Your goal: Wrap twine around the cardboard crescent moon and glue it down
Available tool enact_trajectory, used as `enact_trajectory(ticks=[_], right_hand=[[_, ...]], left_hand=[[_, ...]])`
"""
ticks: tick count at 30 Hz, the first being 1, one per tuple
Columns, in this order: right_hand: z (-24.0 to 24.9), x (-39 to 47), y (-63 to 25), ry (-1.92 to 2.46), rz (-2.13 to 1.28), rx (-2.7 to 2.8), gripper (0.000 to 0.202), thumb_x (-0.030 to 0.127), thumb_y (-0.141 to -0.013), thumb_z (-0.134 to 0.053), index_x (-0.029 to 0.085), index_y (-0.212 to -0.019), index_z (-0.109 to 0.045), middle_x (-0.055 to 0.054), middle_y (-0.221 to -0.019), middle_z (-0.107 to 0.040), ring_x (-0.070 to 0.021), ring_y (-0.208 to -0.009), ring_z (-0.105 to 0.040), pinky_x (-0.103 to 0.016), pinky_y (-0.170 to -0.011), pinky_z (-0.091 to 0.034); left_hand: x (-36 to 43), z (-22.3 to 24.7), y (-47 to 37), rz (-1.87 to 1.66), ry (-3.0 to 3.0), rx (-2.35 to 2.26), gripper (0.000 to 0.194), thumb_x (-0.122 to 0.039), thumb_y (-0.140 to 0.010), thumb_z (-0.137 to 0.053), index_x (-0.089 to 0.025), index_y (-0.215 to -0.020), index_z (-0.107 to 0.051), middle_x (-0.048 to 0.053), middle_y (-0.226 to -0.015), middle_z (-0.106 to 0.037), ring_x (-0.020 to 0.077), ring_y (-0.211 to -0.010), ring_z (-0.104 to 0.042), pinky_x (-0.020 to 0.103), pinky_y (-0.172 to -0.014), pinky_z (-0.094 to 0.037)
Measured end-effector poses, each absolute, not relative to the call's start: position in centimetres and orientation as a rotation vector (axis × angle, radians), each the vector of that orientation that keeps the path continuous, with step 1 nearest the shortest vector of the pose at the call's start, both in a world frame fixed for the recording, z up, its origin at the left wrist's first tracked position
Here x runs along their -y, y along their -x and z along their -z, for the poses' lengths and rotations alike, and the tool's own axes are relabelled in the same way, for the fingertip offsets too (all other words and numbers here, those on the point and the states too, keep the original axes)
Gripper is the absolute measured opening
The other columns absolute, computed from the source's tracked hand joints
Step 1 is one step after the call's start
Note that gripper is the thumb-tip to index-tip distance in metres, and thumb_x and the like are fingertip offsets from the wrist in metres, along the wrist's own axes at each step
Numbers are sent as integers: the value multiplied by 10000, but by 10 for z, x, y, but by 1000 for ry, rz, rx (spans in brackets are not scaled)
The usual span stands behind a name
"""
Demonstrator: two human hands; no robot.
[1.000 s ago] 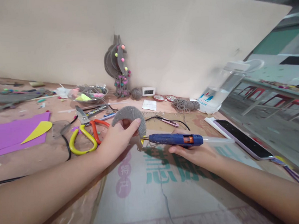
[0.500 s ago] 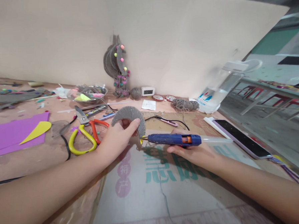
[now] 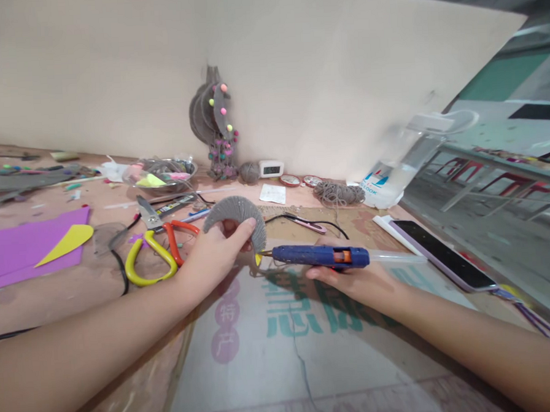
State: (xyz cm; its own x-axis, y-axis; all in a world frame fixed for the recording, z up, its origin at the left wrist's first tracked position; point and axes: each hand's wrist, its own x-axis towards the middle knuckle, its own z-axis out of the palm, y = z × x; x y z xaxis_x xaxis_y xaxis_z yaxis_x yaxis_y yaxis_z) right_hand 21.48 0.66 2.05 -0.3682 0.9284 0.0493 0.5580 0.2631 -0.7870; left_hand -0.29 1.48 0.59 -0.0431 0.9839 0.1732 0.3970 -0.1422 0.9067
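Observation:
My left hand (image 3: 228,245) pinches a curved, yarn-wrapped grey piece (image 3: 237,211) between thumb and fingers, above the printed cardboard (image 3: 247,379). A small yellow bit (image 3: 258,258) shows at the lower right end of that piece. My right hand (image 3: 347,276) is wrapped round a blue glue gun (image 3: 319,256), whose nozzle points left and meets the yellow bit. A clear glue stick (image 3: 397,258) sticks out of the gun's rear. Loose yarn hangs below the nozzle.
Yellow-and-orange-handled scissors (image 3: 151,261) lie left of my left hand, beside purple sheets (image 3: 28,243). A phone (image 3: 443,252) and a water bottle (image 3: 395,163) are on the right. Behind are grey yarn (image 3: 339,193), a small clock (image 3: 272,168) and a hanging grey ornament (image 3: 213,120).
The view has shifted very slightly. The yellow bit at the nozzle shows more clearly below the grey piece; both hands keep their holds.

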Motion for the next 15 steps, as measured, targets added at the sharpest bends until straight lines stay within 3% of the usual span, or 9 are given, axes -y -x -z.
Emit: enact_trajectory(ticks=[15], right_hand=[[-17,-11,-219,1372,-972,1964,298,439,-652,-658,195,-803,-574,-24,-761,-649,-208,-757,-629,-354,-722,-533]], left_hand=[[-19,0,4,-1216,-1575,-1430,368,-489,-780,-472,-188,-589,-565,-2,-582,-598,169,-623,-560,273,-660,-388]])
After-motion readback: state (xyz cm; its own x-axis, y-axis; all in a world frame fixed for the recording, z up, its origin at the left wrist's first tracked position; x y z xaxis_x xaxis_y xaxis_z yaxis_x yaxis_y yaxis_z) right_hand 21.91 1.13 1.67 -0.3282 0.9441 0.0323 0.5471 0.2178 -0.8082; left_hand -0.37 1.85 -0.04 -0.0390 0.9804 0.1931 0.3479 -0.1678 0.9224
